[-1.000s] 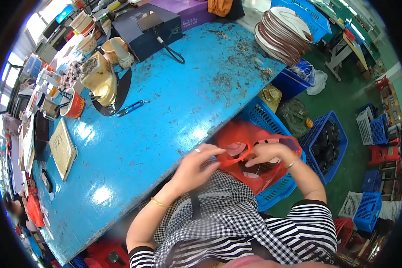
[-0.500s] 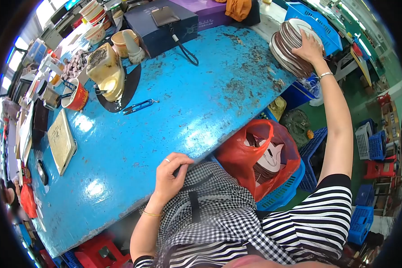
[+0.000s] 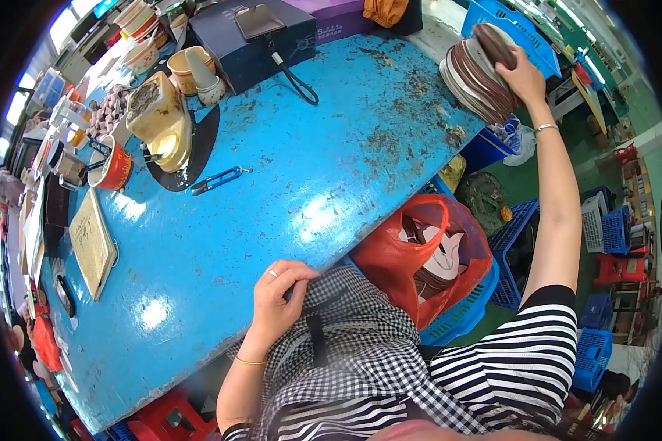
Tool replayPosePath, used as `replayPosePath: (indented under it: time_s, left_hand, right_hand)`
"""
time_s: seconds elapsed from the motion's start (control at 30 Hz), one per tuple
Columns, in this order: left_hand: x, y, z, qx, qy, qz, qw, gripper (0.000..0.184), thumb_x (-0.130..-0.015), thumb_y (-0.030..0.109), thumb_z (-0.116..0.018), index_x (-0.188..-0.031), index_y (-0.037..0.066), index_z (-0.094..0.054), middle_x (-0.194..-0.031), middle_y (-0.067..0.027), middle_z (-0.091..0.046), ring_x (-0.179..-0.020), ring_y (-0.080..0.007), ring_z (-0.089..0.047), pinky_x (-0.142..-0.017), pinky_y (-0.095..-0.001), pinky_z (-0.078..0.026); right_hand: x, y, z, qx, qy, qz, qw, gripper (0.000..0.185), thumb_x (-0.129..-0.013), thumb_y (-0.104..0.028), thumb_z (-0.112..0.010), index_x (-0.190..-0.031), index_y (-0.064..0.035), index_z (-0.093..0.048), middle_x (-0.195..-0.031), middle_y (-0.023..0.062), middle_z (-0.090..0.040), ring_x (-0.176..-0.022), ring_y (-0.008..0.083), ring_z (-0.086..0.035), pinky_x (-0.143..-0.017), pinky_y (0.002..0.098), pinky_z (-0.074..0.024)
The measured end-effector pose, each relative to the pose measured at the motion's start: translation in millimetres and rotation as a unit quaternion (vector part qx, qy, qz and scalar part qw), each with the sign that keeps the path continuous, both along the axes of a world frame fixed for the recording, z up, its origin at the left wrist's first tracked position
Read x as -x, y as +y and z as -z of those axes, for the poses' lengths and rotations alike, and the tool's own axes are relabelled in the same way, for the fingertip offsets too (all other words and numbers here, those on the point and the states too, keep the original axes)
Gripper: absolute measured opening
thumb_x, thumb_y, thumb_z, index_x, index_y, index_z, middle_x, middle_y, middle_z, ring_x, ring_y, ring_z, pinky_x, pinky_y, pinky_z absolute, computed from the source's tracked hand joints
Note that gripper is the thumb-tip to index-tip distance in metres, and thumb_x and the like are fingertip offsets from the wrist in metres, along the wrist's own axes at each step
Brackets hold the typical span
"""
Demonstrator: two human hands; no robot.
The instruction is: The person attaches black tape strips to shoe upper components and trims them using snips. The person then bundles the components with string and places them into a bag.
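My right hand (image 3: 524, 78) is at the far right corner of the blue table, its fingers closed on a flat, rounded brown piece (image 3: 495, 45) that looks like an insole. That piece stands tilted against a leaning stack of similar brown and white pieces (image 3: 472, 79). How many pieces are in my grip, I cannot tell. My left hand (image 3: 278, 300) rests at the table's near edge beside the checked apron (image 3: 338, 309). Its fingers are curled in, and nothing shows in them.
Blue thread snips (image 3: 218, 181) lie on the blue table (image 3: 272, 220), near a yellow glue container (image 3: 171, 147). A dark box (image 3: 254, 48) with a phone (image 3: 259, 22) stands at the back. Below the right edge, a red bag (image 3: 390, 253) of cut pieces sits in a blue basket (image 3: 456, 316).
My right hand has gone from lying spread over the top of the stack to gripping its right side, with a brown piece now tilted up. My left hand stays at the edge.
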State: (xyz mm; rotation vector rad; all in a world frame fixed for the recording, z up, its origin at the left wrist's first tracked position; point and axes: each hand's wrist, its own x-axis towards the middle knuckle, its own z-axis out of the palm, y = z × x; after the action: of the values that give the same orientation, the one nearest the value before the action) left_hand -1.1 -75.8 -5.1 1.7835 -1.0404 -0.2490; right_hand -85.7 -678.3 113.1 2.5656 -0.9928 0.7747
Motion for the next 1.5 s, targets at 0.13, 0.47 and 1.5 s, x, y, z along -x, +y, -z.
replayPosePath:
  time_s: [0.13, 0.47, 1.5]
  left_hand:
    - [-0.4, -0.6, -2.1, 0.001, -0.005, 0.003, 1.0, 0.019, -0.078, -0.011, -0.062, -0.088, 0.003, -0.069, -0.089, -0.0088, -0.068, -0.086, -0.0223, -0.066, -0.075, -0.0313, -0.052]
    - [-2.3, 8.2, -4.0, 0.043, 0.078, 0.012, 0.996, 0.015, -0.083, -0.004, -0.065, -0.097, 0.002, -0.068, -0.094, -0.0081, -0.068, -0.09, -0.0201, -0.066, -0.08, -0.0311, -0.051]
    - [-28.5, 144.2, -11.4, 0.187, 0.511, -0.178, 0.82, 0.064, -0.087, 0.014, -0.071, -0.141, -0.004, -0.04, -0.134, -0.0161, -0.054, -0.121, -0.0236, -0.055, -0.102, -0.0357, -0.044]
  right_hand:
    - [-15.8, -4.4, 21.2, 0.083, 0.065, 0.021, 0.994, 0.06, -0.085, -0.048, -0.062, -0.13, -0.0106, -0.049, -0.097, 0.021, -0.069, -0.086, 0.0385, -0.068, -0.078, 0.0494, -0.0543]
    - [36.8, 15.4, -64.2, -0.17, -0.253, -0.143, 0.941, 0.048, -0.096, -0.028, -0.057, -0.132, 0.0031, -0.05, -0.123, 0.0201, -0.062, -0.117, 0.0298, -0.058, -0.099, 0.0365, -0.043]
    - [-72.4, 546.6, 86.9, -0.194, 0.092, -0.799, 0.562, 0.023, -0.073, -0.023, -0.074, -0.086, -0.0115, -0.058, -0.081, 0.0039, -0.054, -0.08, 0.021, -0.056, -0.069, 0.037, -0.0458]
